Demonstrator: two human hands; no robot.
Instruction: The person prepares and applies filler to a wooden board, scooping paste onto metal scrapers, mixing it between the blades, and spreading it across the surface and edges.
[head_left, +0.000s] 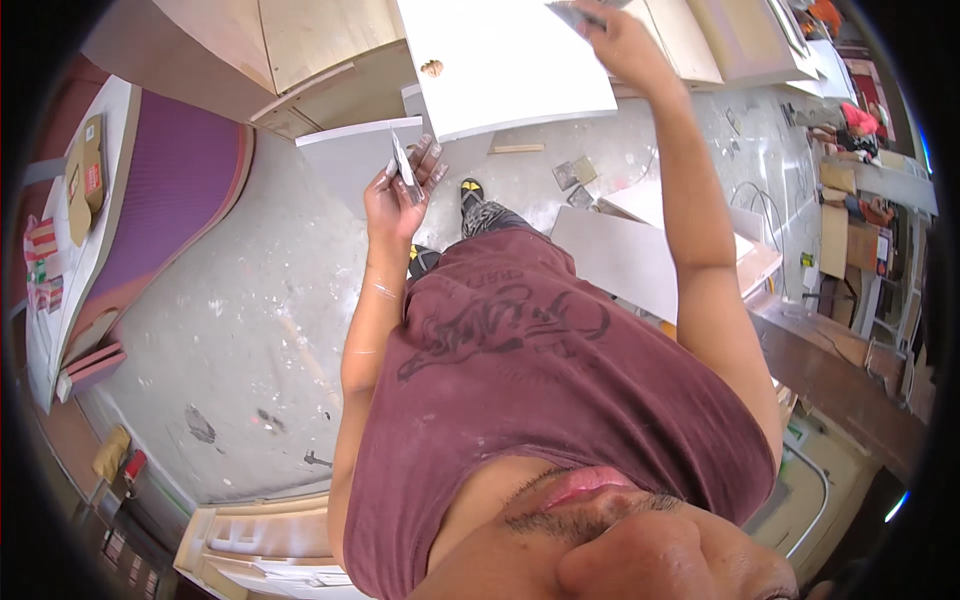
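My left hand [402,205] is raised in front of my body, its fingers smeared with white. It grips a flat scraper [407,172] seen nearly edge-on, with white paste along it. Farther off and to the right, my right hand [622,48] is closed on a putty knife [574,14]. The knife's dark, wide blade lies at or just over the right side of a bright white panel [510,80]; whether it touches cannot be made out. A ragged hole [432,68] shows the wood in the panel's left part.
Bare wooden cabinets [330,40] stand at the far left. A curved counter with a purple front [165,190] is on the left, holding a cardboard box [88,180]. White boards [620,255] lean at my right. People [858,120] are at the far right.
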